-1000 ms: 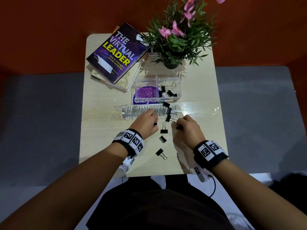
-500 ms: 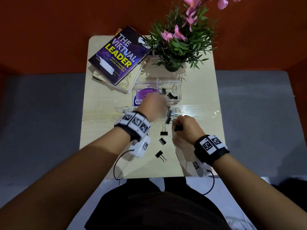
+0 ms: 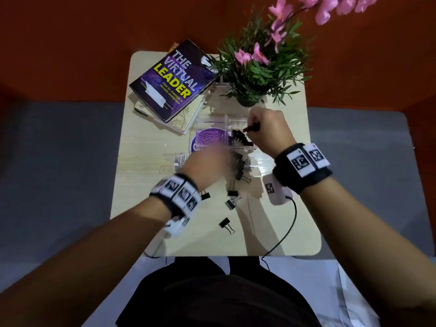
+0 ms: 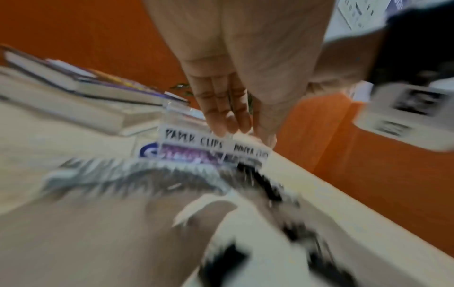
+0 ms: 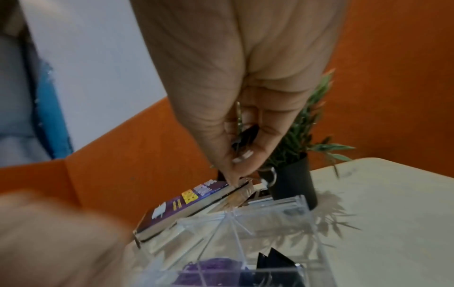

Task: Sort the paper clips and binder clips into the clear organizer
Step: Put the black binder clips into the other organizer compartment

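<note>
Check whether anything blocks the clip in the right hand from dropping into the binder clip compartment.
Nothing visible does. The right hand pinches a clip over the organizer's open right compartment, which holds only other binder clips. The left hand is nearer, outside it.

pale wood worktop [image 3: 146, 185]: stacked books [image 3: 172, 83], potted plant [image 3: 259, 67], clear organizer [image 3: 212, 119], ruler [image 3: 174, 159], loose binder clips [image 3: 232, 201]
</note>
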Available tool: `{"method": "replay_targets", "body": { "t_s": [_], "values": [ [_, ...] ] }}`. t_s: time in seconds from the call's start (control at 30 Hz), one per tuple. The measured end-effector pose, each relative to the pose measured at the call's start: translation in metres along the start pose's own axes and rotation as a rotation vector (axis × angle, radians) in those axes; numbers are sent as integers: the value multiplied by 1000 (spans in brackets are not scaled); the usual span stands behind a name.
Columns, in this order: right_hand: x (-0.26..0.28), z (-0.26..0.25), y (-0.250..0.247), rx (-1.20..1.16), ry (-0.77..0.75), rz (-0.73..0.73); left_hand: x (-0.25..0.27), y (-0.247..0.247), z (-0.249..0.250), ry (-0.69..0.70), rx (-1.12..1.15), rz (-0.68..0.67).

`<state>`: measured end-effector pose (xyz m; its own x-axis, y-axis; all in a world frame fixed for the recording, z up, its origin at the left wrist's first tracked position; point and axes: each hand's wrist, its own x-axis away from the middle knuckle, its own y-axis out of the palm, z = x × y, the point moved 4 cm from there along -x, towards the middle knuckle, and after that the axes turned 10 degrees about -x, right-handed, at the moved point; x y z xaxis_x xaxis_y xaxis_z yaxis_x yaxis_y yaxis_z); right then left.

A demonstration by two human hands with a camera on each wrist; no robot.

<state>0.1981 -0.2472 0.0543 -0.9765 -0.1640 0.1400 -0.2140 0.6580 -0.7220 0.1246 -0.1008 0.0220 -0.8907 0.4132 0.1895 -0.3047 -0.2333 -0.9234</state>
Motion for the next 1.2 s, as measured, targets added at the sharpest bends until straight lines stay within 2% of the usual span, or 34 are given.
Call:
{"method": "replay_targets", "body": {
  "t_s": [0.1,0.17,0.3,0.4,0.47,0.53,0.6,0.67,0.77,0.83,0.9,1.0,1.1,1.2],
  "values": [
    [-16,-10,18,143,-35,-128,39,36,-13,-19,7,-219],
    [-11,-9,27,211,-46,-165,48,55,-21,-31,3,-275],
    [26,2,37,181,-164,-141,47,67,-26,-19,35,-212],
    [54,22,60,218,-222,-381,46,67,-30,-37,124,-134],
    [64,35,72,269,-230,-455,46,66,-36,-124,256,-113],
    [66,41,77,281,-278,-397,47,64,-37,-189,362,-98],
    [67,45,80,267,-313,-352,49,64,-31,-205,386,-142],
    [68,50,82,254,-327,-308,53,65,-18,-133,303,-242],
    [69,57,82,227,-276,-239,62,71,4,147,107,-320],
    [71,58,78,183,-234,-218,65,79,11,266,2,-398],
    [72,61,76,153,-201,-244,65,86,12,300,-89,-457],
    [72,67,77,134,-137,-312,59,88,14,323,-164,-474],
    [70,70,80,128,-113,-336,54,86,14,340,-138,-433],
    [69,70,78,102,-116,-319,50,82,13,359,-160,-339]
  ]
}}
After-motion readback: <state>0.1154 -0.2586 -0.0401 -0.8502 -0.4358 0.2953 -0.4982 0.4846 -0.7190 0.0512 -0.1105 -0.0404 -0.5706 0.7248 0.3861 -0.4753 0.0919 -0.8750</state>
